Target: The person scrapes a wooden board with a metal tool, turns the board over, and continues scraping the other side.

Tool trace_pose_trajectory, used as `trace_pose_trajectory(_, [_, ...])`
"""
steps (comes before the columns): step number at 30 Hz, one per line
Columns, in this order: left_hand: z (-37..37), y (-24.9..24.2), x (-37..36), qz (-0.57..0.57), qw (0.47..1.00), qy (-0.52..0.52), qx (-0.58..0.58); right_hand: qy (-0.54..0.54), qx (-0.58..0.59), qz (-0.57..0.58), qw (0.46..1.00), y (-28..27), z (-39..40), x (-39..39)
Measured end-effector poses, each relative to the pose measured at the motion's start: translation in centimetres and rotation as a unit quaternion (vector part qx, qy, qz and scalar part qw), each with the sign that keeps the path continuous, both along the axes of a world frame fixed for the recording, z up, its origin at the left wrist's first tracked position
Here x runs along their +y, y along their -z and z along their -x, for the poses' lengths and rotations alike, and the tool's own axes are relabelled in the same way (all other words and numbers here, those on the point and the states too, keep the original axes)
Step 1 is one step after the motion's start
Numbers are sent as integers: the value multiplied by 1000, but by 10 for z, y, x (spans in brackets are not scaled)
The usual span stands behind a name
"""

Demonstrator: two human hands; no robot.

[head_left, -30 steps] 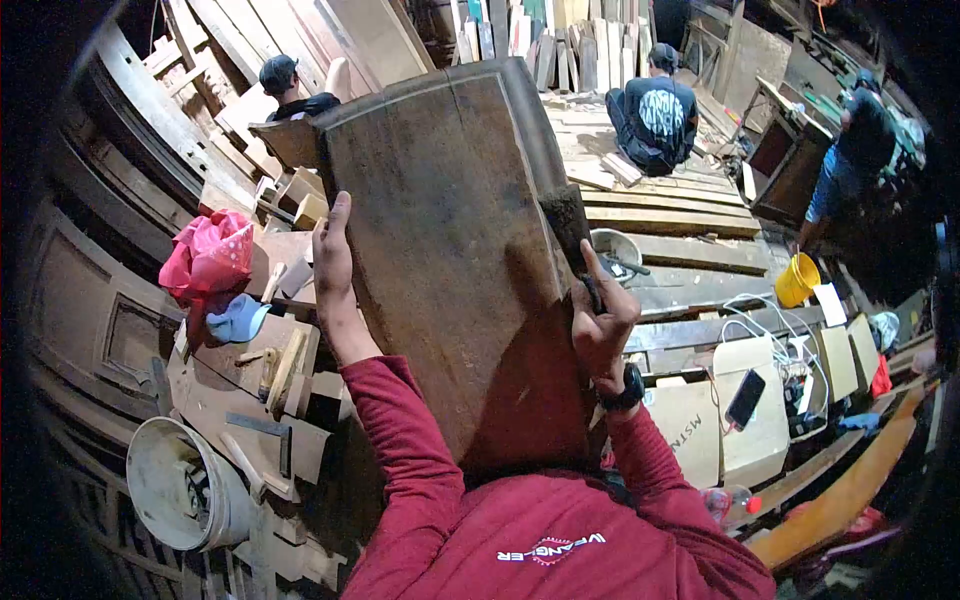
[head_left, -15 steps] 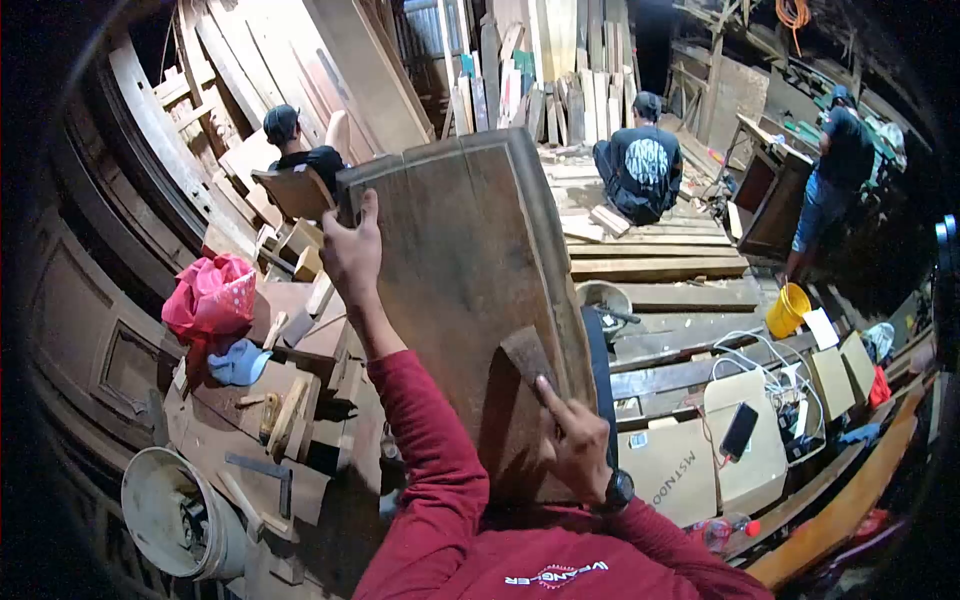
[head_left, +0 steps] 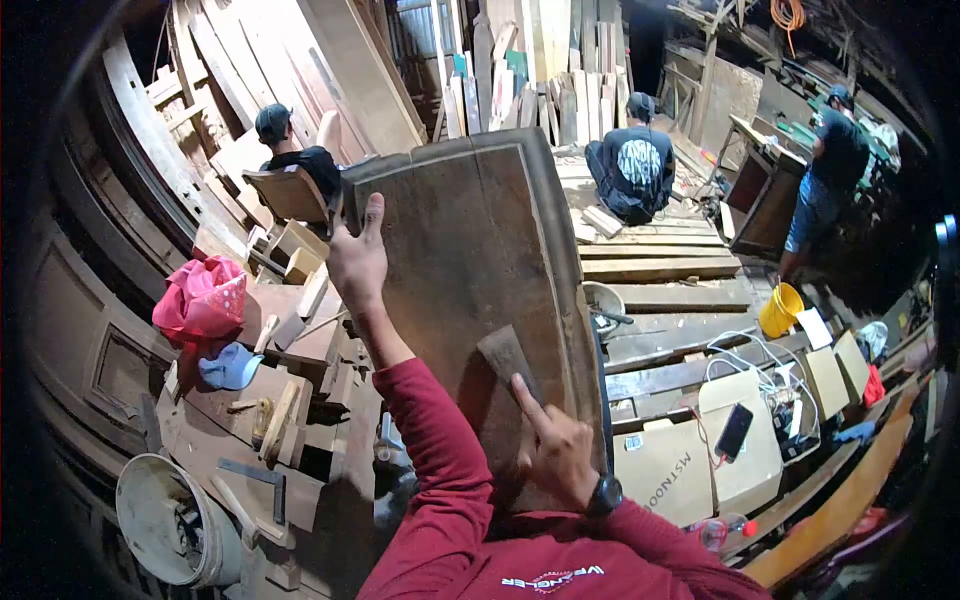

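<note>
A dark wooden panel (head_left: 455, 245) with a raised border leans upright in front of me, its lower end near my body. My left hand (head_left: 360, 265) grips its upper left edge, thumb laid on the face and the fingers hidden behind. My right hand (head_left: 562, 450) is closed round a flat scraper (head_left: 508, 358) with a broad, rusty-looking blade. The index finger presses along the blade, which rests on or close to the lower middle of the panel. The scraper's handle is hidden in the palm.
At left are a bucket (head_left: 165, 520), a metal square (head_left: 262, 472), a pink bag (head_left: 205, 300) and a blue cap (head_left: 230, 366). A phone (head_left: 735, 430) lies on cardboard (head_left: 665, 475) at right, beside cables and a yellow bucket (head_left: 781, 310). Three people work farther off.
My right hand has slid the scraper left across the lower part of the panel. The left hand keeps its grip on the edge. The whole view has shifted slightly.
</note>
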State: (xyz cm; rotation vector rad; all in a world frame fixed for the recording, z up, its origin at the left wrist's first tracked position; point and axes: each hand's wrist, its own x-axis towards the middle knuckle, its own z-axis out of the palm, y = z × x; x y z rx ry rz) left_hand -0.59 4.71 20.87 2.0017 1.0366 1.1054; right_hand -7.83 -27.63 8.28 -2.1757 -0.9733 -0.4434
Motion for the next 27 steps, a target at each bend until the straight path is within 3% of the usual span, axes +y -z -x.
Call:
trace_pose_trajectory(5, [3, -2, -9, -13, 999, -30, -23, 8, -17, -14, 1000, 5, -12, 17])
trace_pose_trajectory(8, [13, -8, -15, 8, 1000, -23, 2, -10, 12, 51, 999, 10, 13, -9])
trace_pose_trajectory(12, [3, 7, -2, -38, 997, -56, -31, 7, -10, 13, 1000, -13, -7, 13])
trace_pose_trajectory(13, [9, -2, -17, -26, 998, -10, -49, -2, -12, -15, 1000, -16, -14, 18])
trace_pose_trajectory(17, [7, 0, -13, -19, 999, -22, -31, 10, -3, 27, 1000, 2, 0, 2])
trace_pose_trajectory(20, [4, 4, -21, -64, 993, -79, -52, 8, 0, 41, 999, -4, 9, -1])
trace_pose_trajectory(23, [12, -8, -22, 6, 1000, -12, -20, 19, -11, 13, 1000, -26, -13, 23])
trace_pose_trajectory(27, [7, -3, -9, 23, 999, -21, 24, 21, -7, 14, 1000, -13, -5, 20])
